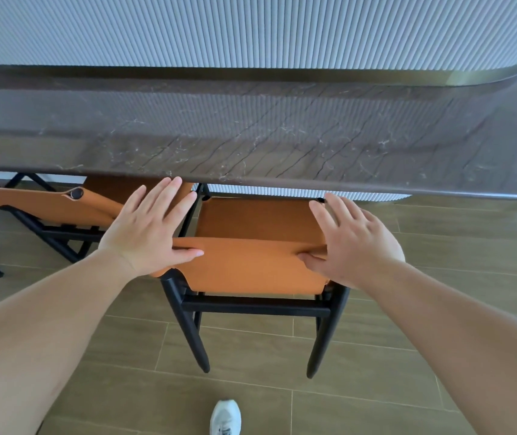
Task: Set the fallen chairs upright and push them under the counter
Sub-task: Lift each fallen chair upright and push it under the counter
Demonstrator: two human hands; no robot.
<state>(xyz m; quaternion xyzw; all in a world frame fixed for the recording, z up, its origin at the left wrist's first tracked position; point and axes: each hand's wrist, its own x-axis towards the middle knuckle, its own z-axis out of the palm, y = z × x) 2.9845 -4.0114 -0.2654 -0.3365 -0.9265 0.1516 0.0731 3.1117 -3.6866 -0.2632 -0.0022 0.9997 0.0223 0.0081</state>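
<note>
Orange chair [250, 265] back under flat left hand [148, 229] and right hand [353, 243], seat at counter [250, 136] edge.

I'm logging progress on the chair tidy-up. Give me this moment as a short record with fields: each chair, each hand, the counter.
upright chair: stands on its black legs, orange seat partly under the counter edge
fallen chair: to the left, lying tipped over on the floor, not yet righted
left hand: fingers straight, resting on the left end of the upright chair's backrest
right hand: fingers straight, resting on the right end of the same backrest
counter: dark marbled top, overhanging the chair seat
floor: wood-look tiles; white shoe at bottom
</note>
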